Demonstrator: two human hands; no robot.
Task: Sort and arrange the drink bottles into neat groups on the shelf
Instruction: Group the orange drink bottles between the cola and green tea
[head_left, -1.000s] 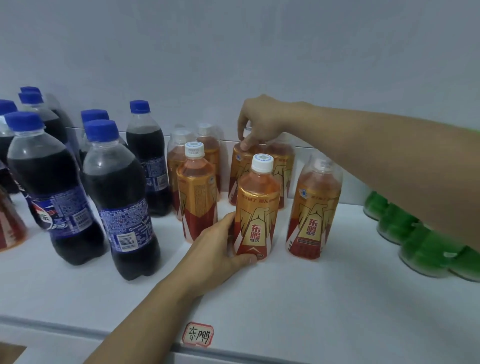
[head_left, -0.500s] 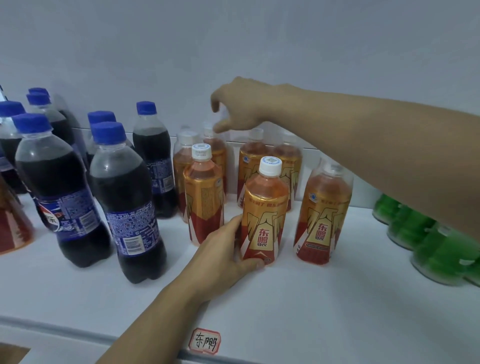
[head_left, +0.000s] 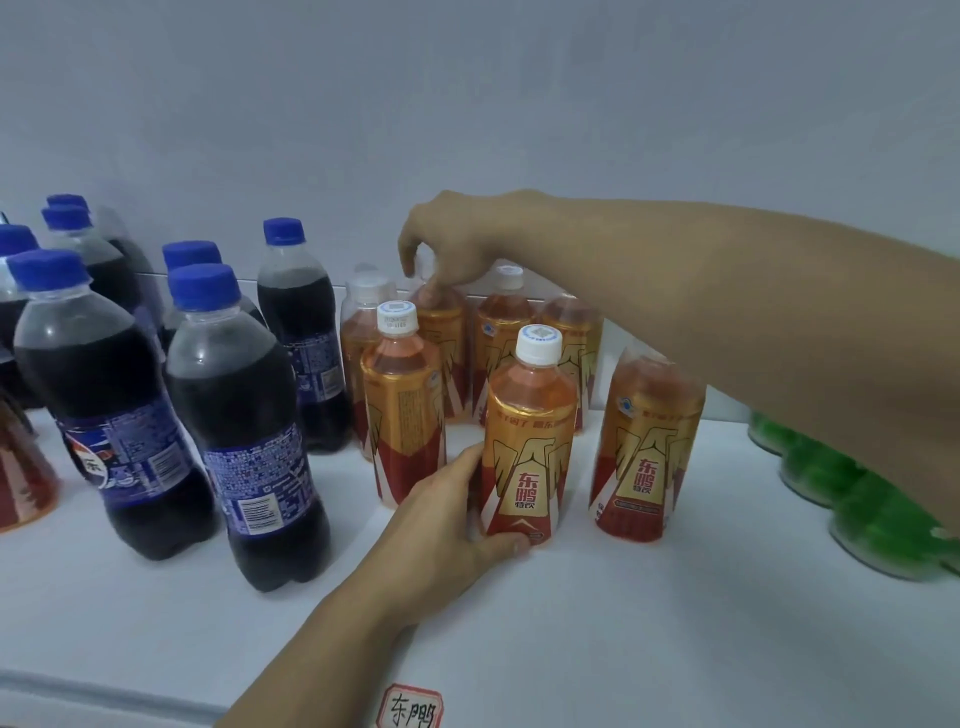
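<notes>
Orange bottles (head_left: 530, 431) stand mid-frame on the shelf (head_left: 623, 623). Left hand (head_left: 447, 525) grips the front one; right hand (head_left: 452, 244) has shifted left, apparently pinching a rear bottle (head_left: 441, 332) for alignment.

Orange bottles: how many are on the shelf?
7. Front row: left, middle, right. Back row: four. The arm may hide more.

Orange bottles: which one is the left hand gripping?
The front-middle orange bottle with the forward-facing label; the left hand wraps its base. The other orange bottles stand apart from that hand.
</notes>
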